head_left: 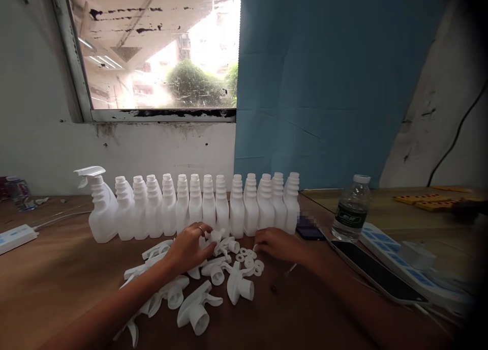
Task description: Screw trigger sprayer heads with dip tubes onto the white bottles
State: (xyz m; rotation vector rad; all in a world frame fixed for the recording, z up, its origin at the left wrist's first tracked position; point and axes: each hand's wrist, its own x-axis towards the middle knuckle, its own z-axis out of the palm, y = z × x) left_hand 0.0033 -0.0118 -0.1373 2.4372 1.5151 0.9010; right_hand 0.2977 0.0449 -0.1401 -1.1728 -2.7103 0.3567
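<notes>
A row of several white plastic bottles (198, 205) stands along the back of the wooden table (57, 273); only the leftmost bottle (99, 207) carries a spray head. In front lies a pile of loose white trigger spray heads (198, 294) and several small white rings (249, 261). My left hand (188, 248) rests curled on the pile, fingers closed around one spray head (221, 240). Just right of the pile, my right hand (278, 244) pinches at the rings with its fingers together; what they grip is too small to name.
A clear water bottle (351, 207) stands at the right, beside a dark phone (375, 276) and a white-blue power strip (404, 261). Another power strip (15, 236) lies at the far left. Yellow pieces (427, 201) sit far right. Wall, window and blue curtain behind.
</notes>
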